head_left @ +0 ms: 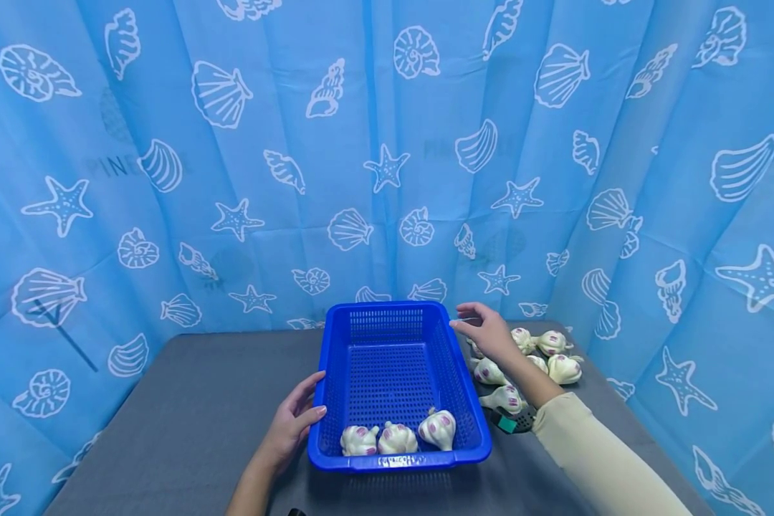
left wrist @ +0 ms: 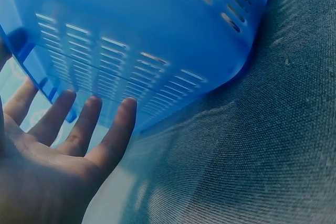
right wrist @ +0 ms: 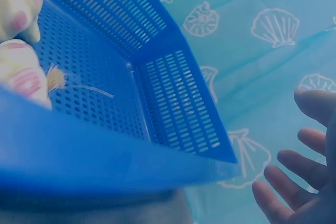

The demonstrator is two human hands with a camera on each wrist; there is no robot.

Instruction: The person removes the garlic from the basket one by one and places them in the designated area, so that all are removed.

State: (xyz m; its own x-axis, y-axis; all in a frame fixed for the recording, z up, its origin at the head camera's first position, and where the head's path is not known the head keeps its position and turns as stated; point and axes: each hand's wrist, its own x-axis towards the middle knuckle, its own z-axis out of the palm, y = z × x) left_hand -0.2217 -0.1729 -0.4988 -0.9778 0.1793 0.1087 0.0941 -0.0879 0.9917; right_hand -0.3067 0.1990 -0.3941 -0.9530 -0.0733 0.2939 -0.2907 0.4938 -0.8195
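A blue plastic basket [head_left: 390, 462] with slotted walls sits in front of me, three garlic bulbs [head_left: 396, 438] lying along its near end. My left hand [head_left: 290, 423] holds the basket's left side, thumb at the rim and the other fingers against the outer wall [left wrist: 131, 85]. Beside the far right corner, my right hand [head_left: 490, 333] has its fingers loosely extended; in the right wrist view this hand [right wrist: 299, 171] stands apart from the rim with nothing in it. Two of the bulbs [right wrist: 23, 74] show inside the basket there.
Several more garlic bulbs [head_left: 564, 367] lie on the grey tabletop [head_left: 219, 401] to the right, partly behind my right forearm. A dark object with a green patch [head_left: 508, 424] is beside them. A blue shell-print curtain [head_left: 387, 215] hangs around the table's far side.
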